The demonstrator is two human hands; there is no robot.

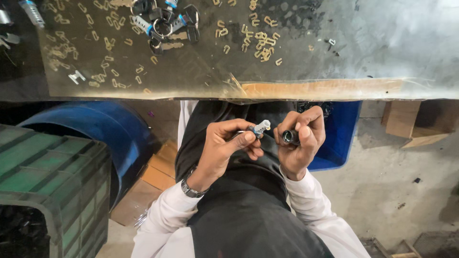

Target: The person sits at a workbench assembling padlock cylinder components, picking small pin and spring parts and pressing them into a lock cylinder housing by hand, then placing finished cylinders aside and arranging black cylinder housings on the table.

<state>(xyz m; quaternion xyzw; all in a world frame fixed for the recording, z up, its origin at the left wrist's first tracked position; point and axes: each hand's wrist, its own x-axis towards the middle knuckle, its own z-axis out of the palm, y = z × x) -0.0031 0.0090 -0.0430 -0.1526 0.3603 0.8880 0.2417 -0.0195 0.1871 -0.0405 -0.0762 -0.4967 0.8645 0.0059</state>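
My left hand [229, 142] pinches a small silver and blue lock core [260, 128] between thumb and fingers, just below the table's front edge. My right hand [300, 141] grips a short dark cylinder [289, 137] with its open round end turned towards the core. The two parts sit a few centimetres apart over my lap. A metal watch [190, 189] is on my left wrist.
The worktable [334, 43] above carries several small brass clips [262, 45] and a heap of keys and lock cores [165, 21]. A green crate [48, 181] and a blue drum [105, 129] stand at left, a blue bin [342, 138] at right, and wooden boxes [411, 124] beyond it.
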